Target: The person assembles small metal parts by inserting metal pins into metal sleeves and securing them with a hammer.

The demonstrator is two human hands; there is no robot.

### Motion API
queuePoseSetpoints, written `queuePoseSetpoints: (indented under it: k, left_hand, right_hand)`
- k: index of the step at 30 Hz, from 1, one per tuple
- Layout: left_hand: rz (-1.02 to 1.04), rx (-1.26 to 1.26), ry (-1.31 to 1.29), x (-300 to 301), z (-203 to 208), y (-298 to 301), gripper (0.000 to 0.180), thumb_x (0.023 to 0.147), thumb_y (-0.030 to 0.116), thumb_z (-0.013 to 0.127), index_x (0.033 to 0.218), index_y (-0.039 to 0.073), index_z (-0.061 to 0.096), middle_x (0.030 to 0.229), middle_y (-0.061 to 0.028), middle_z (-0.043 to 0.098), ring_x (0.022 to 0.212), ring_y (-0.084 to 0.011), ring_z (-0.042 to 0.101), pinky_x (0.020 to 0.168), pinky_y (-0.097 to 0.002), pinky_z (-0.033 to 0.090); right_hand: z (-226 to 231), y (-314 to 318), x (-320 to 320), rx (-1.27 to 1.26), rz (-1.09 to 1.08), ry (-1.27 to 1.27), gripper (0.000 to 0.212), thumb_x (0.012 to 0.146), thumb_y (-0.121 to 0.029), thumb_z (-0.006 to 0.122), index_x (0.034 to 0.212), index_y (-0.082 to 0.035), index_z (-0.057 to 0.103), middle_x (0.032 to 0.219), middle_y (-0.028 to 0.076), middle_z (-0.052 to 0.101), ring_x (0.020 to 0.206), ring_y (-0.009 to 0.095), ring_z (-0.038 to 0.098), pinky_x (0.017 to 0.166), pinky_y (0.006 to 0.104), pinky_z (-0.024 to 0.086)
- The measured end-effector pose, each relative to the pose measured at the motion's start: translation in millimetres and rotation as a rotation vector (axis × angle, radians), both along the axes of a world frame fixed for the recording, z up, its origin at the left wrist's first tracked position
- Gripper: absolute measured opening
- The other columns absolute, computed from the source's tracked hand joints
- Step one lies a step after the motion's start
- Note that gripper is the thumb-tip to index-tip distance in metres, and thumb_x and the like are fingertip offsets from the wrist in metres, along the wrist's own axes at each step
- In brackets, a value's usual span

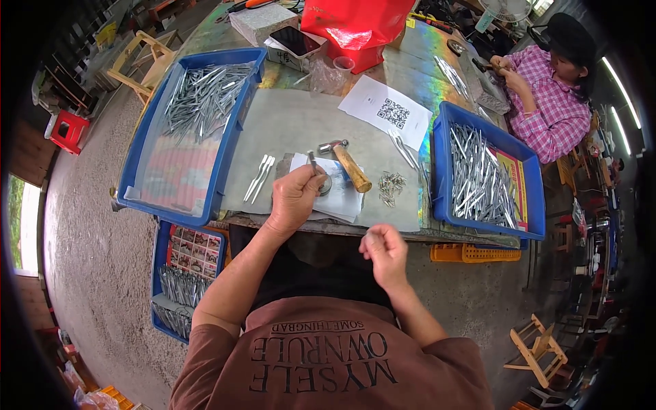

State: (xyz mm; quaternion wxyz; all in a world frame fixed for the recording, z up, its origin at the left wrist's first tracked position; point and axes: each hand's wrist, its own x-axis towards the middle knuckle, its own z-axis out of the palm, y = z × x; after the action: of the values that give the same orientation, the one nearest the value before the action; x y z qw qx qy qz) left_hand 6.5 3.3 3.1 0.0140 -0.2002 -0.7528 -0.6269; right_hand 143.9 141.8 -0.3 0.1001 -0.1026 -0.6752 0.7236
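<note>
My left hand [298, 195] is closed round a short metal rod [311, 157] whose upper end sticks out above the fist. It stands over a white sheet [345, 198] at the table's front, beside a round grey metal piece [326, 186] partly covered by the fingers. Just right of that lies a hammer [352, 169] with a wooden handle. My right hand [385, 254] hovers before the table edge, fingers curled in; anything inside them is hidden. A pile of small metal pins [391, 188] lies right of the hammer. Slim silver metal pieces [260, 179] rest left of my left hand.
Blue trays of slim metal pieces stand at left [217, 198] and right [444, 205]; another blue tray [159, 260] sits lower left. Behind are a printed sheet [362, 99], red bag [355, 27] and phone [295, 41]. A co-worker [557, 102] works at far right.
</note>
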Motion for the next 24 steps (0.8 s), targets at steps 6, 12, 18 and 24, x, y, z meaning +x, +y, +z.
queuePoseSetpoints:
  k: [6,12,18,24]
  left_hand:
    - [-0.113,-0.207,0.313,-7,5,-6,0.008,0.07,0.004,0.059,0.075,0.001,0.053,0.066,-0.0131,0.053,0.062,-0.0301,0.051,0.054,-0.0325,0.041]
    - [-0.126,-0.236,0.345,-9,1,-6,0.006,0.071,0.003,0.058,0.077,0.001,0.057,0.066,-0.0087,0.056,0.061,-0.021,0.055,0.055,-0.0276,0.043]
    - [-0.143,-0.19,0.344,-9,2,-4,0.008,0.07,0.004,0.059,0.075,0.002,0.053,0.065,-0.0129,0.052,0.061,-0.0294,0.051,0.054,-0.0341,0.041]
    - [-0.15,-0.169,0.391,-8,4,-5,0.006,0.07,0.003,0.057,0.073,0.002,0.052,0.063,-0.0132,0.05,0.059,-0.0294,0.049,0.053,-0.0348,0.04]
  right_hand:
    - [33,37,-71,0.316,-0.062,0.106,0.012,0.081,-0.011,0.049,0.087,-0.001,0.048,0.064,0.003,0.05,0.055,0.007,0.045,0.05,0.0189,0.036]
    - [44,32,-120,0.4,0.23,-0.342,0.025,0.078,-0.018,0.053,0.097,-0.004,0.046,0.059,0.003,0.049,0.046,0.009,0.044,0.039,0.0204,0.032]
    - [44,31,-120,0.158,0.261,-0.401,0.042,0.074,-0.014,0.056,0.109,0.0,0.039,0.06,0.005,0.049,0.042,0.01,0.044,0.034,0.0227,0.031]
    - [63,43,-86,-0.052,0.224,-0.161,0.038,0.075,-0.006,0.05,0.11,0.006,0.04,0.063,0.004,0.047,0.043,0.009,0.044,0.035,0.0221,0.032]
